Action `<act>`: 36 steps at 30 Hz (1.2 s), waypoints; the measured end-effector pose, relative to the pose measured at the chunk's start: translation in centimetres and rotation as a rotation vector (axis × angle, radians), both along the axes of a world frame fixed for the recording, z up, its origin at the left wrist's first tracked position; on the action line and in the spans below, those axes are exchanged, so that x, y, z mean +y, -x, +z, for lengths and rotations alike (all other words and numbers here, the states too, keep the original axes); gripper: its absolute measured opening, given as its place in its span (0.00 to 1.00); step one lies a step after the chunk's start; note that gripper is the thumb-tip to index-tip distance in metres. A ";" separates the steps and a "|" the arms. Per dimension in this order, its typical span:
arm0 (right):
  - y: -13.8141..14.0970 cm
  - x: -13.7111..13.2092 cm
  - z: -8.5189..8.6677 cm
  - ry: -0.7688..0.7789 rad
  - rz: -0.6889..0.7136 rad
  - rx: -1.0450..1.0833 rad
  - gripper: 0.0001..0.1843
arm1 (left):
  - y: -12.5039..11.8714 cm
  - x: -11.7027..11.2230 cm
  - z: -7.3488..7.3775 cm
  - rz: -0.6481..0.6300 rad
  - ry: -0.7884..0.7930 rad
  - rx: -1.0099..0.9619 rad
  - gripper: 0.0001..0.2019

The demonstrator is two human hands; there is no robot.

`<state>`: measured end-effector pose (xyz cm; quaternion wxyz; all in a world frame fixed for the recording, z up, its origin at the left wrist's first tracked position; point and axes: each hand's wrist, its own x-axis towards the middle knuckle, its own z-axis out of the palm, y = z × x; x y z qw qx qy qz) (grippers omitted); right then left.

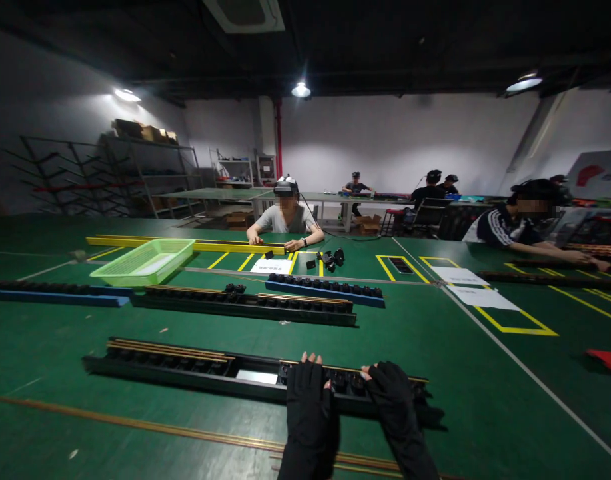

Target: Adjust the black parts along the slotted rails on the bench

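Note:
A long black channel [185, 375] lies across the green table in front of me, with black blocks [342, 381] in a row inside it and thin brass-coloured rods [170, 349] along its left part. Between the blocks a pale bare stretch shows. My left hand [308, 390], in a black glove with bare fingertips, is closed over the channel right of that stretch. Farther right, my right hand [392, 390], gloved alike, is closed on the channel's right part, thumb and fingertips near the blocks. Any small part under the fingers is hidden.
Long brass-coloured rods [150, 423] lie nearest me. Beyond the channel are another filled black channel [245, 305], a blue channel [325, 291], a light green basket [145, 263] and white sheets [485, 297]. A co-worker [285, 217] sits opposite; another person [515, 223] works at right.

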<state>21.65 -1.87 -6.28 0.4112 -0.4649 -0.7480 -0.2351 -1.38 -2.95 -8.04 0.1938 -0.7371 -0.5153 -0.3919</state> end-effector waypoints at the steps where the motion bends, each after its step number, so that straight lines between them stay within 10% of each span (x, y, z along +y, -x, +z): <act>1: 0.0 0.1 0.0 0.010 0.007 -0.006 0.15 | 0.0 0.0 -0.1 0.008 0.007 -0.003 0.23; 24: 0.7 -0.7 1.0 0.339 -0.062 0.201 0.19 | -0.9 -0.5 -0.5 0.048 0.098 0.009 0.22; 36: 0.7 -0.6 0.1 0.288 -0.063 0.167 0.15 | -0.6 3.0 8.4 -0.014 0.473 0.212 0.17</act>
